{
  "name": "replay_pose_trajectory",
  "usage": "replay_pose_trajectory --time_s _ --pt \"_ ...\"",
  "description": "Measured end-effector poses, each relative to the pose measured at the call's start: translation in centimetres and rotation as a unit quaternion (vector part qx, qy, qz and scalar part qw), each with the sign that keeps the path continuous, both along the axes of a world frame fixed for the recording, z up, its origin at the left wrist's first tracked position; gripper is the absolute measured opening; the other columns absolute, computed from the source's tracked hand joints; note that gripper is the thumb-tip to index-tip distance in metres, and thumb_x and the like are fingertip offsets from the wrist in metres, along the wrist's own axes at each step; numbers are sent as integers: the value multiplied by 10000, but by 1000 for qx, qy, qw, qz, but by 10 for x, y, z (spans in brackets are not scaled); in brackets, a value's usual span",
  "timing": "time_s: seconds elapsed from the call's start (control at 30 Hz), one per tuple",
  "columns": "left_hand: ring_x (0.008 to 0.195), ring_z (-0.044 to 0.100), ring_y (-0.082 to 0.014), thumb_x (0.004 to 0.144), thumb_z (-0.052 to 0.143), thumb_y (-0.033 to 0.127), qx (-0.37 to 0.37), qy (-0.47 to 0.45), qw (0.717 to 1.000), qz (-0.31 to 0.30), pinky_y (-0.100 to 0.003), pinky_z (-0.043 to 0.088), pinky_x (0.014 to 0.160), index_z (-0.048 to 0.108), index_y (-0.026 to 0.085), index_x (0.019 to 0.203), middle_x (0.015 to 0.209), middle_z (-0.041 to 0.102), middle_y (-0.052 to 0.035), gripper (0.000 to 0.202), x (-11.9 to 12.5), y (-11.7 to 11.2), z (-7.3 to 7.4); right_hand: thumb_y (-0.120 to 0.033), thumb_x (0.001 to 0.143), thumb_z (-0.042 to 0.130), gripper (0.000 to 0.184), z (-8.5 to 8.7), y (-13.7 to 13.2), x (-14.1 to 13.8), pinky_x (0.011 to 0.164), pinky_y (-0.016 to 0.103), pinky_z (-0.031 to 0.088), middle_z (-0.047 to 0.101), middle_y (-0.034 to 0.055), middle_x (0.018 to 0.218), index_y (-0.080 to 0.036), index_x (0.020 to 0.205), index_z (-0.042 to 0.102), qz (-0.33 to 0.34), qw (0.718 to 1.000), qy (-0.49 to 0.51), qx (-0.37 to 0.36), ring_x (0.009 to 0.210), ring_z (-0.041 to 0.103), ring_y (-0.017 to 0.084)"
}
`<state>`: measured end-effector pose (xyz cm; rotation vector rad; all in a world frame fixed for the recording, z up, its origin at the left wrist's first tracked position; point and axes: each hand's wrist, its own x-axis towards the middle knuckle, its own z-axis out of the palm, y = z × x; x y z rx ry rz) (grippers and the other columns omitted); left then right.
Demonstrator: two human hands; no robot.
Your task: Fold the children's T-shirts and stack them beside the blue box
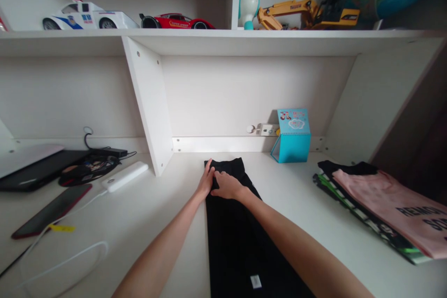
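Observation:
A folded black garment [230,237] lies lengthwise on the desk in front of me, with a small white label [256,281] near its closer end. At the far end, my left hand [206,181] grips the garment's left edge. My right hand [227,185] is right beside it, fingers bent and closed on the same black cloth. The two hands almost touch, and the fabric between their fingertips is partly hidden.
A pile of folded clothes with a pink shirt [394,200] on top lies right. A blue desk calendar [294,146] stands at the back. Left are a phone [52,212], a white power strip [125,176] and cables. Shelves above hold toy vehicles [89,16].

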<state>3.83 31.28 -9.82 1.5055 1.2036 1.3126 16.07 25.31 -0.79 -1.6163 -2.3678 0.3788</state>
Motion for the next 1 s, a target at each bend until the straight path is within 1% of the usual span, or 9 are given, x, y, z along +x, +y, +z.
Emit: replay_pose_trajectory --time_s 0.13,0.27,0.43,0.5,0.57,0.67,0.77,0.87,1.0 --pt "1184 449 -200 845 467 363 -16 55 998 -16 -296 309 1017 572 193 1148 1248 532 -49 364 -2 0 -1 -344 773 550 341 4 -57 65 799 295 394 575 85 999 -158 1057 519 29 999 -8 -10 938 547 200" --pt "1175 455 -228 791 555 305 -29 56 998 1 -318 338 995 549 191 1183 1280 499 -67 408 3 0 -5 -378 773 515 206 -18 -130 127 719 273 409 581 22 882 -219 904 513 -7 999 1 -48 793 564 164" --pt "1192 433 -243 748 601 235 -17 79 997 17 -329 341 989 469 168 1266 1327 443 -91 538 7 1 -5 -199 708 494 113 -57 -188 126 590 222 395 613 -29 729 -241 812 486 -44 997 32 -46 640 581 131" --pt "1179 447 -239 726 616 203 -6 78 997 29 -323 347 983 453 177 1279 1329 441 -88 577 7 0 -6 -134 707 438 140 -55 -196 117 528 198 370 600 -45 633 -237 791 484 -42 995 73 -59 559 562 112" --pt "1157 468 -240 720 615 192 2 85 996 38 -329 360 972 445 186 1283 1326 445 -88 588 6 -1 -6 -105 687 442 188 -42 -195 113 489 167 352 589 -59 578 -235 799 519 11 985 119 -125 523 550 91" --pt "1172 450 -252 740 583 205 12 122 991 53 -349 345 985 464 169 1264 1319 449 -103 539 6 -3 -7 -140 722 461 193 -15 -166 118 461 147 347 594 -52 582 -227 843 583 103 959 163 -209 515 551 77" --pt "1239 370 -255 752 560 216 37 172 982 67 -351 284 1029 499 144 1229 1305 458 -120 486 8 -6 -7 -207 814 436 156 2 -96 127 531 167 406 596 -28 635 -193 831 590 58 967 186 -162 560 563 80" --pt "1254 347 -260 758 544 217 54 207 974 75 -354 261 1044 506 110 1218 1293 462 -146 474 10 -8 -6 -227 842 480 145 -2 -6 131 653 225 450 588 -5 658 -146 819 598 -53 978 164 -121 623 564 90" --pt "1243 366 -258 761 535 226 60 206 974 68 -358 271 1044 514 134 1211 1289 471 -131 461 10 -10 -6 -342 865 491 286 -29 83 124 723 330 492 578 49 995 -135 1058 533 -122 968 172 -139 830 576 136"
